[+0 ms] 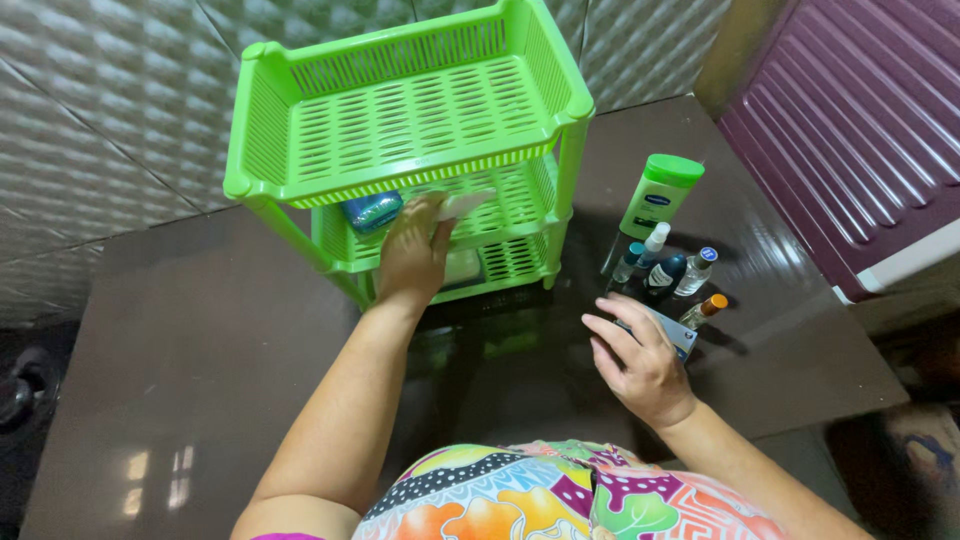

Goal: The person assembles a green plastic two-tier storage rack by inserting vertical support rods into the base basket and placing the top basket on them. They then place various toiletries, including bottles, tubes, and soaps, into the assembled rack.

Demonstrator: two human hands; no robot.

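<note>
Slatted green plastic rack (300, 75), glossy table (200, 330)

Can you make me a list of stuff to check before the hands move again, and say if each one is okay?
1. Left hand grips the white thing at the rack's middle shelf: ok.
2. Green rack stands upright on the table: ok.
3. Room on the middle shelf beside the blue sparkly thing: ok.
4. Right hand holds the small box firmly: cannot tell; the fingers only lie over it.
5. Little bottles and the green lotion bottle all standing: ok.
</note>
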